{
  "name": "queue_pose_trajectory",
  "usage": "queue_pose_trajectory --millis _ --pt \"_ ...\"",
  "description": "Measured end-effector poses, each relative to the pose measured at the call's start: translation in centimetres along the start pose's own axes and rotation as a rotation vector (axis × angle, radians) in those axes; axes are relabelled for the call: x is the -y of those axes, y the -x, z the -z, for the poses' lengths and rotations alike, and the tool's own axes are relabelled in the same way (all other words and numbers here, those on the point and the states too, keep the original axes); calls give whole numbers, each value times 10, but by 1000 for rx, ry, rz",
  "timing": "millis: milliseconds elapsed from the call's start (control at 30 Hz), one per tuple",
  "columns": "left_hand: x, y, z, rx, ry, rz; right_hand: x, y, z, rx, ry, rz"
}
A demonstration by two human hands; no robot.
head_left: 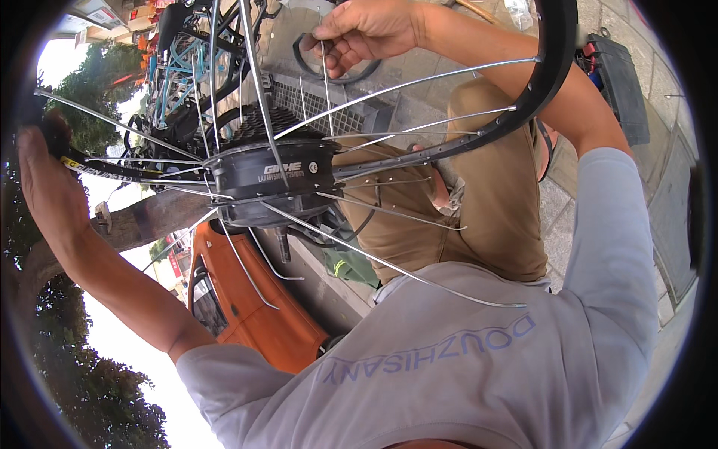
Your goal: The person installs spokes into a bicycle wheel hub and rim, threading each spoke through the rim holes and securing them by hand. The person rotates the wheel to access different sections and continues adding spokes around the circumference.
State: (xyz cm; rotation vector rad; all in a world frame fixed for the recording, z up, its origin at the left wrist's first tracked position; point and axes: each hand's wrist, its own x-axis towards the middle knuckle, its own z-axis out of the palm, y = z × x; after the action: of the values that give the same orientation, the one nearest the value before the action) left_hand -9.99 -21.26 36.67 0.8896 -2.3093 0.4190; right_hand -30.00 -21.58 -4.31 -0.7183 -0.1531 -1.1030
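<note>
A black hub motor (pixel 288 168) with a stack of dark sprockets (pixel 262 123) hangs in front of me, with silver spokes fanning out of it. Some spokes reach the black wheel rim (pixel 555 67); others, bent at their ends, stick out loose toward my shirt. At the far left my left hand (pixel 52 183) grips the rim, its fingertips partly lost in the dark picture edge. Beyond the hub, my right hand (pixel 366 34) pinches a thin upright spoke (pixel 326 86) between thumb and fingers.
Behind the wheel lie a black ring-shaped part (pixel 366 73) and a metal drain grate (pixel 307 105) on the paving. An open dark toolbox (pixel 617 90) stands at the right. Bicycles (pixel 179 67), a tree trunk (pixel 142 217) and an orange car (pixel 243 295) are on the left.
</note>
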Motion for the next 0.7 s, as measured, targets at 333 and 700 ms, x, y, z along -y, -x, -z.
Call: queue_pose_trajectory --millis 333,700 --pt "0 4 1 -10 -114 -5 8 11 -30 -101 253 214" --pt "-1 10 -8 -127 -253 -41 9 10 -19 -36 71 18"
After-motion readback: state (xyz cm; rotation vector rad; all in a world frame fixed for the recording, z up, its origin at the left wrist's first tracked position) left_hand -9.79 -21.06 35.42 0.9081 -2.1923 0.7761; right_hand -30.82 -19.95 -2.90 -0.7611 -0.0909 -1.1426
